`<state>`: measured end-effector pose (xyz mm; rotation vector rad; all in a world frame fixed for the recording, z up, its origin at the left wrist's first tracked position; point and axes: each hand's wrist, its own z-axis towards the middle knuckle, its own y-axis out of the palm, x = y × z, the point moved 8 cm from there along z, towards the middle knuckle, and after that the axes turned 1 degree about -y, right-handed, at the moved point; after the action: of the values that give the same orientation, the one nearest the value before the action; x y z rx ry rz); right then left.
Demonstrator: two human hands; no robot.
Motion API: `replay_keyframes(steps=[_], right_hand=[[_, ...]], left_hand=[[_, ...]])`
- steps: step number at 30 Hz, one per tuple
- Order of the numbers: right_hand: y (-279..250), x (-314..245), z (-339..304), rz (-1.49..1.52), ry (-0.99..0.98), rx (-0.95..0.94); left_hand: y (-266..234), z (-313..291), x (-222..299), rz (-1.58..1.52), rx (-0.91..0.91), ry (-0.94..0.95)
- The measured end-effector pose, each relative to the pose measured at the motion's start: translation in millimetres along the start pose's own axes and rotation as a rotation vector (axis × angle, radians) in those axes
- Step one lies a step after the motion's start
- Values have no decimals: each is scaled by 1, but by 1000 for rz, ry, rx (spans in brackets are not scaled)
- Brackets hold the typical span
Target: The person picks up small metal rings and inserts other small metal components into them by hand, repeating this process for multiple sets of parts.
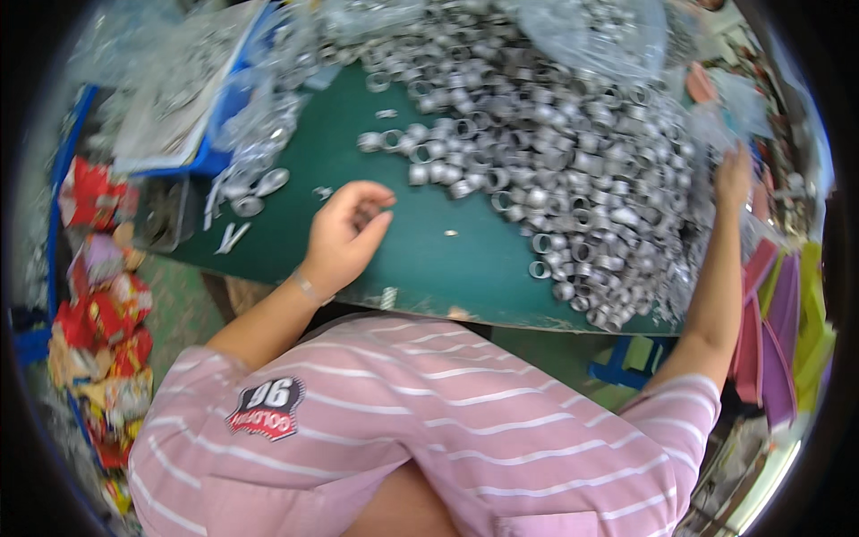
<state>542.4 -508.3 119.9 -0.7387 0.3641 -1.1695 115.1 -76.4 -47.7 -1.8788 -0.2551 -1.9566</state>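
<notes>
My left hand (pixel 347 231) hovers over the green tabletop near its front edge. Its fingers curl in toward the palm, and something dark shows between them and the thumb, too small to make out. On the far right my right hand (pixel 734 179) reaches beside a clear plastic bag (pixel 711 125); its fingers are blurred and partly lost against the clutter. Between the hands spreads a large heap of short grey metal rings (pixel 573 161), several of them loose along its left side. A tiny pale piece (pixel 450 234) lies on the table right of my left hand.
A blue tray (pixel 215 148) with papers and clear bags sits at the back left, a clear plastic box (pixel 165 213) below it. Thin whitish parts (pixel 233 237) lie nearby. Red packets (pixel 107 309) line the left; pink, purple and yellow-green bins (pixel 778 331) stand right.
</notes>
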Motion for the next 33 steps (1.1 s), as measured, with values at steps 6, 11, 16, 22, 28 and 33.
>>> replay_keyframes(steps=[6,11,16,22,28,33], right_hand=[[-106,-242,-74,593,-346,-19],[-120,-356,-168,1024,-320,-346],[-60,-384,-241,1734,603,-814],[-77,-395,-231,1982,429,-555],[-91,-390,-227,1907,247,-409],[-83,-385,-231,2002,481,-421]], left_hand=[[21,51,9,507,15,204],[32,55,0,432,24,302],[37,25,36,210,-90,385],[38,8,31,-52,-59,258],[51,10,9,-538,-212,-215],[49,9,27,-398,-184,136]])
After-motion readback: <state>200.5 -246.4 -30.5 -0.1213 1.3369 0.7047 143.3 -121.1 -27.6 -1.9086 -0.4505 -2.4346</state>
